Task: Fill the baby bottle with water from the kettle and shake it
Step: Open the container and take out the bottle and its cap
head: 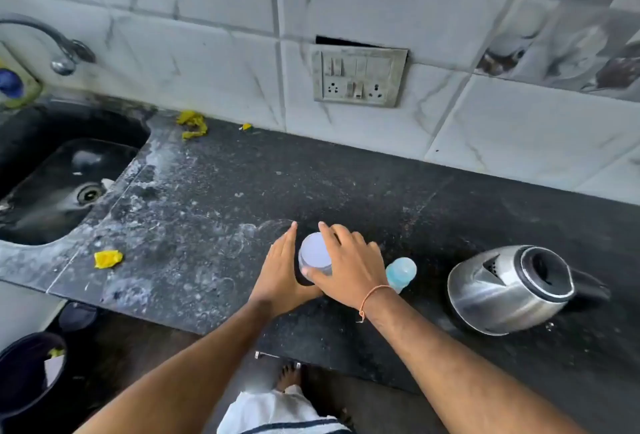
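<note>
Near the lower centre of the frame, on the dark stone counter (346,170), stands the baby bottle (314,253), seen from above as a pale translucent cylinder with both hands around it. The left hand (282,274) lies flat against its left side, fingers straight, while the right hand (346,265) curls over the top and right, thumb pressed to the near wall. Just right of the hands sits a pale blue bottle cap (401,272), and farther right the steel kettle (509,290), lid open, handle pointing to the right edge. The bottle looks light, thin-walled plastic, probably slippery if wet and easy to tip; gripping the body low seems safest. The kettle, likely heavier, wants its handle.
</note>
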A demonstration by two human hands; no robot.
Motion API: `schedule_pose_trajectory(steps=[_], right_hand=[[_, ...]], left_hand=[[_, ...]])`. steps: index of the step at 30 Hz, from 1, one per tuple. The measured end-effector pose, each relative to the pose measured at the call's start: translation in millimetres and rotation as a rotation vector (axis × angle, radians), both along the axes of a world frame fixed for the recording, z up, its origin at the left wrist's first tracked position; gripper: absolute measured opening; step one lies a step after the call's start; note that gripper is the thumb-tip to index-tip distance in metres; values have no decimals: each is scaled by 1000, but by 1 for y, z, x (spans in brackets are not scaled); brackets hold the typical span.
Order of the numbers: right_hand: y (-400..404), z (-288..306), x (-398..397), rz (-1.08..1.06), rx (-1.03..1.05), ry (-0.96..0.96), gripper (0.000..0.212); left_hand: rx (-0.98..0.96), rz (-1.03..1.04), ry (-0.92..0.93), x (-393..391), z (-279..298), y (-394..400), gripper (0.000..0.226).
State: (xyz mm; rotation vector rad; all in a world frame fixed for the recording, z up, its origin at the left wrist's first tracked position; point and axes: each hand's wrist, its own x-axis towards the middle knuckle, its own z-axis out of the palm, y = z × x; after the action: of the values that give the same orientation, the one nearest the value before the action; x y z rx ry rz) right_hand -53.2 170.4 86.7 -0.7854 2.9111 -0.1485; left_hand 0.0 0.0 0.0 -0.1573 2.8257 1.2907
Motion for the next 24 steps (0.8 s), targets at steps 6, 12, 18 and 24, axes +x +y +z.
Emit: schedule_pose_trajectory(steps=[6, 12, 18, 24], right_hand=[[-22, -5, -13, -65, 93, -130, 100], [-26, -6, -21, -47, 68, -167, 85], [-20, 3, -37, 174, 117, -174, 77], [-27, 18, -41, 205, 211, -164, 94]], left_hand=[[73, -47, -47, -23, -22, 1, 125], [226, 16, -33, -26, -25, 11, 85], [249, 20, -25, -29, -28, 8, 87], [178, -25, 2, -30, -28, 6, 86]])
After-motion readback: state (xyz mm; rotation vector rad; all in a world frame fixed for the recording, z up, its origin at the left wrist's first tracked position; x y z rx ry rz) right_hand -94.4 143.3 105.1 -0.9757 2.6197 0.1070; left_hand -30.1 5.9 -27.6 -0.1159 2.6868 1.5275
